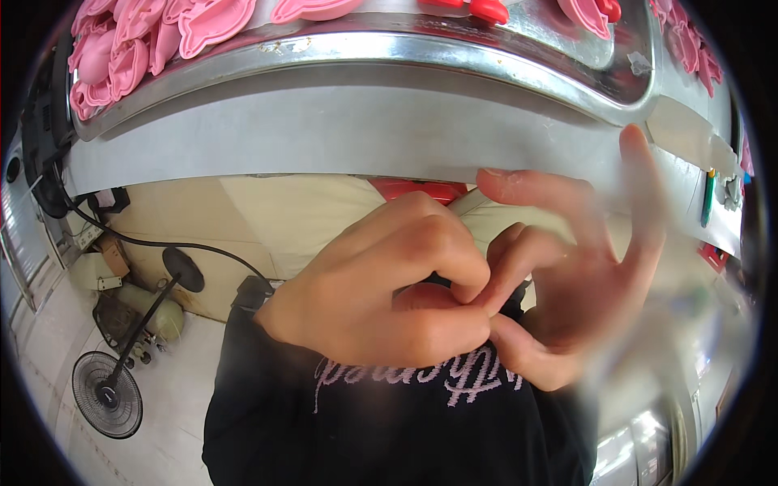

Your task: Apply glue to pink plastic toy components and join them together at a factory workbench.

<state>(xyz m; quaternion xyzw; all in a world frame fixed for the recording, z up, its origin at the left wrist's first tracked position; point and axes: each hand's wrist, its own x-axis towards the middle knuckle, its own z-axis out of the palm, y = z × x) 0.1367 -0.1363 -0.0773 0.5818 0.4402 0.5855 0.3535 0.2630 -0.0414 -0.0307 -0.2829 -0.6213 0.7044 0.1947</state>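
Note:
My left hand (381, 283) is closed in front of my chest, its fingers curled and the thumb and fingertips pressed together. My right hand (579, 271) meets it fingertip to fingertip. The right thumb and one curled finger close in against the left fingertips, while two other right fingers stretch up and apart. Whatever lies between the touching fingertips, if anything, is hidden or too small to name. Both hands are held up in the air, nearer to me than the metal table edge (348, 130).
Beyond my hands, a metal tray (365, 50) holds pink moulded pieces (215, 24) at its left and red pieces (489, 10) further right. More pink pieces (689, 44) lie at the far right. A black fan (107, 394) stands on the floor at left, beneath a cable (162, 243).

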